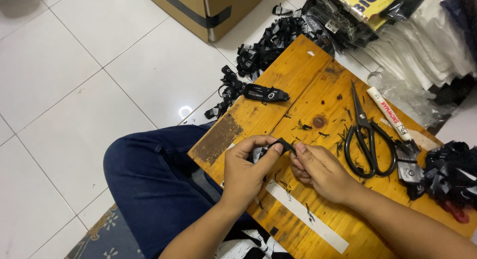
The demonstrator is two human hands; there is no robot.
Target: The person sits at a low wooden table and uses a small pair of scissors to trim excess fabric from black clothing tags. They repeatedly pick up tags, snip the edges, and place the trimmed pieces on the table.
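Observation:
Both my hands meet over a yellow wooden board (298, 80) that rests on my lap. My left hand (248, 172) pinches a small black fabric label (284, 144) between thumb and forefinger. My right hand (318, 169) grips the same label from its right end, fingers curled. Black scissors (367, 140) lie flat on the board just right of my right hand. A stack of black labels (264, 93) sits at the board's far left edge.
Loose black labels (258, 50) are piled on the white tile floor beyond the board, and more (447, 174) at the right. A white marker (388, 112) lies by the scissors, white tape strip (305, 217) on the board. A cardboard box (208, 8) and bagged garments (417, 40) stand behind.

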